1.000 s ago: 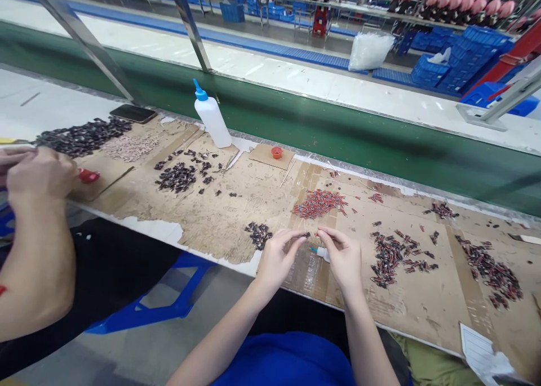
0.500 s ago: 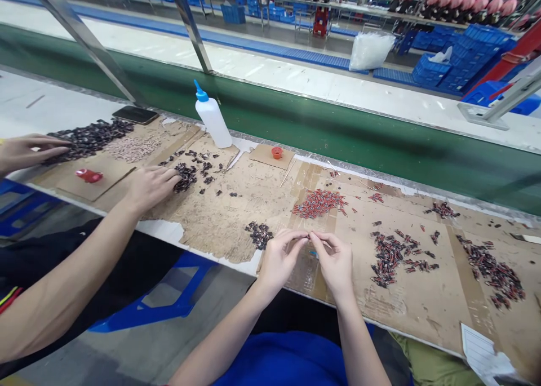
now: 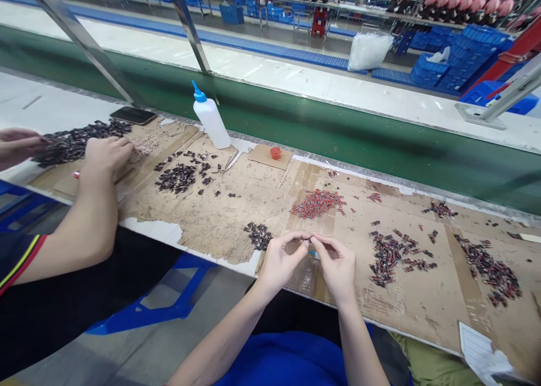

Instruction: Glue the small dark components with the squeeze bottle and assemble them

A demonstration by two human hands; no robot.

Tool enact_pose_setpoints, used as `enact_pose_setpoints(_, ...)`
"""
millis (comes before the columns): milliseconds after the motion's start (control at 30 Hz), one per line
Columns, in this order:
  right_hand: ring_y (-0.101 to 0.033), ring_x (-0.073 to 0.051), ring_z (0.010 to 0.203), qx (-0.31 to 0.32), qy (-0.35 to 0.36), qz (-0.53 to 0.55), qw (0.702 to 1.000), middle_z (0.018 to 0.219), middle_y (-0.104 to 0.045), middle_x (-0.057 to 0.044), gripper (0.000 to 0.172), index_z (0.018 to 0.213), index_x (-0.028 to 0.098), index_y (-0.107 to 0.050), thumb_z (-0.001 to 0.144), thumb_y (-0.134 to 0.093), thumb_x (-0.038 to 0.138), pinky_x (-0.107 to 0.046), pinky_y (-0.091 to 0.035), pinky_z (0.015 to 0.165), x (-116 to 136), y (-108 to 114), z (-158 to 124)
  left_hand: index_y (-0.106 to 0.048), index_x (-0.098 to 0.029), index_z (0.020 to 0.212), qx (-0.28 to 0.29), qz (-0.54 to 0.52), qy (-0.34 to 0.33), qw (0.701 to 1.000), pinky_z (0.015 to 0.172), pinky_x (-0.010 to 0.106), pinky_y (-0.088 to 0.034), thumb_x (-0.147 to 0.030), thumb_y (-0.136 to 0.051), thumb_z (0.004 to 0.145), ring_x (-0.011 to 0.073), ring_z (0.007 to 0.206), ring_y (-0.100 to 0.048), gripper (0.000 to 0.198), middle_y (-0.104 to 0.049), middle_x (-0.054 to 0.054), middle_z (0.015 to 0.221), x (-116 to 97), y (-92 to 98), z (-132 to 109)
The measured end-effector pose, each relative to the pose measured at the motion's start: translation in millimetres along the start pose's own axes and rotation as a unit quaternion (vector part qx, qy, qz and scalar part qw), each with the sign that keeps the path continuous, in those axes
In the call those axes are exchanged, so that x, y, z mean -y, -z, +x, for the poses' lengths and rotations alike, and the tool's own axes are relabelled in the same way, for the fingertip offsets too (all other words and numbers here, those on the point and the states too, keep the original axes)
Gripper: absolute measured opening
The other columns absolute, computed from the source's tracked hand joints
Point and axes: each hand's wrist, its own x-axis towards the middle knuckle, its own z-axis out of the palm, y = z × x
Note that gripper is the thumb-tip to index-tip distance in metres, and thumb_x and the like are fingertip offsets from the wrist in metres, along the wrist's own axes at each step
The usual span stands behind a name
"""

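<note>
My left hand (image 3: 282,257) and my right hand (image 3: 337,260) meet at the fingertips over the cardboard near the table's front edge. Both are closed in a pinch on a tiny dark part, mostly hidden by the fingers. Just left of my left hand lies a small pile of dark parts (image 3: 257,235). Beyond my hands is a heap of red parts (image 3: 318,203). To the right, red-and-black pieces (image 3: 386,257) are spread on the cardboard, with another such pile (image 3: 492,270) farther right.
A co-worker's hands (image 3: 107,152) are over the left end, near a dark heap (image 3: 80,141). A white bottle (image 3: 212,124) with a blue nozzle, a small red cup (image 3: 275,152) and a phone (image 3: 133,115) stand or lie along the back. Metal posts (image 3: 188,28) rise behind.
The co-worker's nearer hand has moved left from the middle dark pile toward the pink bits; the other hand has shifted left too. My hands stay together, with the fingers slightly shifted.
</note>
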Motion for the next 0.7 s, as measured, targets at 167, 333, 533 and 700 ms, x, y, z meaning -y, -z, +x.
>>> enact_pose_setpoints(167, -0.071, -0.023, 0.079, -0.029, -0.027, -0.009, 0.999, 0.085, -0.076, -0.009, 0.026, 0.08, 0.018, -0.074, 0.074, -0.07, 0.043, -0.037, -0.057, 0.077, -4, 7, -1, -0.067, -0.018, 0.113, 0.07, -0.041, 0.027, 0.996, 0.093, 0.037, -0.053, -0.03, -0.07, 0.079, 0.0232, 0.098, -0.07, 0.036, -0.076, 0.009, 0.099, 1, -3.4, 0)
enact_pose_setpoints(333, -0.069, -0.023, 0.077, -0.134, 0.005, -0.106, 0.985, 0.084, -0.074, -0.011, 0.034, 0.087, 0.015, -0.072, 0.076, -0.066, 0.047, -0.041, -0.056, 0.079, -11, 46, 5, -0.046, -0.023, 0.136, 0.051, 0.09, 0.002, 0.995, 0.105, 0.042, -0.043, -0.031, -0.071, 0.078, 0.0245, 0.114, -0.063, 0.063, -0.072, 0.009, 0.114, 4, 24.4, 7)
enact_pose_setpoints(533, -0.043, -0.036, 0.126, -0.07, 0.163, -0.456, 0.872, 0.131, -0.053, -0.017, 0.045, 0.113, 0.022, -0.067, 0.084, -0.055, 0.054, -0.057, -0.037, 0.101, -16, 99, 4, -0.067, -0.021, 0.107, -0.047, 0.343, -0.037, 0.937, 0.096, 0.042, -0.048, -0.031, -0.055, 0.086, 0.0267, 0.109, -0.063, 0.025, -0.072, 0.008, 0.111, 7, 90.9, 28)
enact_pose_setpoints(700, -0.039, -0.037, 0.128, 0.13, 0.17, -0.518, 0.828, 0.126, -0.058, -0.011, 0.042, 0.118, 0.029, -0.063, 0.08, -0.065, 0.047, -0.053, -0.04, 0.095, -27, 88, -1, -0.071, -0.021, 0.092, 0.016, 0.479, -0.032, 0.877, 0.091, 0.04, -0.048, -0.024, -0.056, 0.086, 0.0278, 0.101, -0.063, 0.017, -0.075, 0.007, 0.101, 3, 98.1, 36)
